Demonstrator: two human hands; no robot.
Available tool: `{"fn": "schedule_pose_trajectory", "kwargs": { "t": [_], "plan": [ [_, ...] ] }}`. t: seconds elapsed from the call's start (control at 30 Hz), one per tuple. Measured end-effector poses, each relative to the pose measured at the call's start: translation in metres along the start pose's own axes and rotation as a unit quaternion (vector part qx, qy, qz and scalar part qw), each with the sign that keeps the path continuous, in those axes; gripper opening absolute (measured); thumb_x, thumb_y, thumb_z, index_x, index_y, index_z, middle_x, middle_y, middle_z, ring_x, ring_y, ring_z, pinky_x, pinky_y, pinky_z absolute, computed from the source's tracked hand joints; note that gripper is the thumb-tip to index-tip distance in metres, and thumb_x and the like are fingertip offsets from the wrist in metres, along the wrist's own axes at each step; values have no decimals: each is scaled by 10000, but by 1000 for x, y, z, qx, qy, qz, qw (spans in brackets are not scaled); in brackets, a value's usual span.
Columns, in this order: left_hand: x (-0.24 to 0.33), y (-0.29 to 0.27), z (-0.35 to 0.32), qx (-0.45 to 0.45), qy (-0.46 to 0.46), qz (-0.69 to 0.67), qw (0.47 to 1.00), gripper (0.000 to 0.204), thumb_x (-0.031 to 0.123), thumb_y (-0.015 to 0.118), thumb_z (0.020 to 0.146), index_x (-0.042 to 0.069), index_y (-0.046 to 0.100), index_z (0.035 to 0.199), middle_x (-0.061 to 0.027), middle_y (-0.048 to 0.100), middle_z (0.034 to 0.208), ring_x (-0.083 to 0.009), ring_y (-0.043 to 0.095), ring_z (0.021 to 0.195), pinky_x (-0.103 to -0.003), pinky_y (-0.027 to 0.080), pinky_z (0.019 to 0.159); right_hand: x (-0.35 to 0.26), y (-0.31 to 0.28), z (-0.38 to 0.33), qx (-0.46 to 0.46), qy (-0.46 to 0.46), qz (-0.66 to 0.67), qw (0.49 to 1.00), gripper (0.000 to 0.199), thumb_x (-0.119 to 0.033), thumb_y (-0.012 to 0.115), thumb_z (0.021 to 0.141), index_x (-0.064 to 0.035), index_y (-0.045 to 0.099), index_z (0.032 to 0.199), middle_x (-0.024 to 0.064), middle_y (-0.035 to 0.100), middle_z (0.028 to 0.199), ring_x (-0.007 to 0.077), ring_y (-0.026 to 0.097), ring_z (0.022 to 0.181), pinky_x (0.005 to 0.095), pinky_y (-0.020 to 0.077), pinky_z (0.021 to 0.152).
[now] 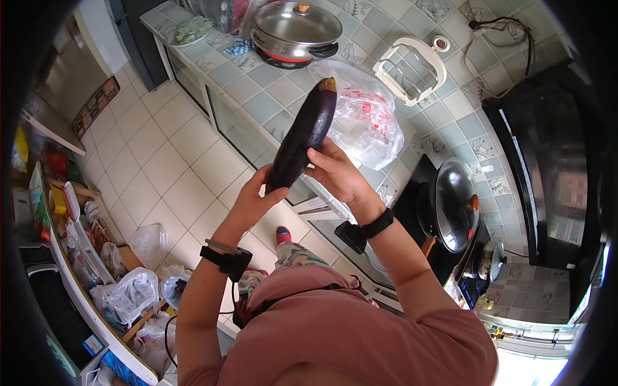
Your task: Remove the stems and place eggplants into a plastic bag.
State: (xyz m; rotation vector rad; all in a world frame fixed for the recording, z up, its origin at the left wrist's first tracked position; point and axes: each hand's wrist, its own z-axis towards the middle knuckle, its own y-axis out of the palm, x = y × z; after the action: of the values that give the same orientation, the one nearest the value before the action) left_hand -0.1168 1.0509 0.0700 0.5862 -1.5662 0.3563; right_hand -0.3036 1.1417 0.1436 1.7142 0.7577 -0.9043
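Note:
A long, dark purple eggplant [304, 138] is held up in front of me, tilted with its brownish stem end at the top. My left hand [253, 198] grips its lower end, thumb across the near side. Around its lower middle, on the right side, my right hand [339, 172] is closed with the thumb on the skin. Just behind the eggplant, a clear plastic bag [370, 122] with red print lies crumpled on the tiled counter. Each wrist wears a black strap with a small device.
On the counter stand a lidded steel pan [295, 32] and a plate of green food [191, 31]. A white rack [412, 69] is at the wall. Right of me, a lidded wok [450, 206] sits on the stove below a black range hood [547, 167]. Shelves with plastic bags [132, 296] are at left.

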Motion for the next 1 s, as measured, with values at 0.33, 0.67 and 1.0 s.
{"fn": "schedule_pose_trajectory", "kwargs": {
  "t": [0.33,0.67,1.0],
  "plan": [
    [-36,-20,-27,126,95,155,975,604,83,739,800,49,439,1323,-89,562,1177,-196,539,1029,-322,409,948,10,8,-4,151,24,-137,979,622,-388,694,878,-39,454,1334,84,558,1228,184,495,1161,328,386,985],
    [-34,-65,-105,168,65,308,934,646,264,775,764,65,473,1299,-96,618,1123,-269,589,1051,-535,175,1122,66,73,19,111,35,-155,981,393,-258,692,885,-6,568,1160,53,637,1065,150,567,1006,306,431,917],
    [-48,-118,-214,355,8,196,914,639,245,808,715,86,508,1256,-105,664,1061,-286,612,1029,-542,201,1116,147,169,59,-120,90,-156,976,415,-196,636,919,-9,504,1265,71,588,1200,170,522,1139,342,411,1003]
  ]
}}
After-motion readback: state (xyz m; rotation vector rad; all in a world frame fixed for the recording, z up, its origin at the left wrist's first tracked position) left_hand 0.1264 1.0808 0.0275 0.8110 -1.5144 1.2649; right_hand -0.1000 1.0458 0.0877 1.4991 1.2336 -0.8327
